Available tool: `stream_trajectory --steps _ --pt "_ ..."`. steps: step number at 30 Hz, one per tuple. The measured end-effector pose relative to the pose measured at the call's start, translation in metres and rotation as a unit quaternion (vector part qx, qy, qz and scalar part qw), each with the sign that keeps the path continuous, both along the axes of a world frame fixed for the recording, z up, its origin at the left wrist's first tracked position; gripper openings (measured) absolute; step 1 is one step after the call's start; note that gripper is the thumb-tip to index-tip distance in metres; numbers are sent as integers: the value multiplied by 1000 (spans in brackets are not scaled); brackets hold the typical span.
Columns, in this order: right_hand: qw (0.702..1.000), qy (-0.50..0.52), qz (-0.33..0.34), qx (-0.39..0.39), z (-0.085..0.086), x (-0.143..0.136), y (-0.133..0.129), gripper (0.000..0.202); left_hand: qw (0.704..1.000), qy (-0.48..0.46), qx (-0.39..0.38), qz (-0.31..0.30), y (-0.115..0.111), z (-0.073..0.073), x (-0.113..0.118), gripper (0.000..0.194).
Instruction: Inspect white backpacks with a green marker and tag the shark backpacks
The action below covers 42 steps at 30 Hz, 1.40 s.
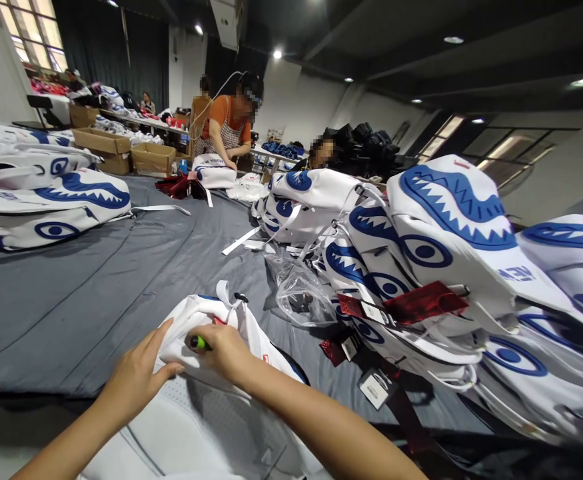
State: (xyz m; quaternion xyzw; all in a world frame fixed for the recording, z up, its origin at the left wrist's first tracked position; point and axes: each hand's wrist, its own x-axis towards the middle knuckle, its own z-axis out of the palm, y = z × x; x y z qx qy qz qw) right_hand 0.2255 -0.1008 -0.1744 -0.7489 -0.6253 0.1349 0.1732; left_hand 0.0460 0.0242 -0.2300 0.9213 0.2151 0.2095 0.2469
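Note:
A white backpack point(221, 420) lies at the near edge of the grey-covered table, its top toward the middle. My right hand point(224, 350) is closed around a small green-and-black tool point(198, 343) over the bag's upper part. Just left of it, my left hand point(144, 373) rests against the white fabric, thumb apart from the fingers, which reach along the bag's left edge; whether they pinch the cloth is hidden. A strap loop point(224, 291) stands up at the bag's top.
White backpacks with blue shark mouths point(458, 207) are piled at the right, with red tags point(424, 303) and a clear plastic bag point(304, 293) beside them. More backpacks point(54, 207) lie at the left. A person in orange point(228, 127) works across the grey table point(71, 300).

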Motion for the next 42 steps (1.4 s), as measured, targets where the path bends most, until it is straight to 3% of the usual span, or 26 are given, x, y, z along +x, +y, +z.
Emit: stream_trajectory --steps 6,12,21,28,34,37,42 --pt "998 11 41 -45 7 -6 25 5 1000 -5 17 -8 3 2 -1 61" --pt "995 78 -9 -55 18 -3 21 6 999 -16 42 -10 1 2 -2 64" --pt "990 88 -92 -63 13 -12 27 9 995 -16 99 -7 2 -4 0 62" --pt "985 120 -96 -79 9 -8 26 20 991 -23 126 -26 -1 0 -2 67" --pt "992 72 -95 -43 7 -17 22 6 987 -36 154 -29 1 -6 -3 70" --pt "994 87 -60 -20 6 -18 14 7 989 -36 145 -26 -5 -5 -6 80" --pt "992 109 -57 -5 5 -23 16 11 994 24 107 -9 -17 5 -7 116"
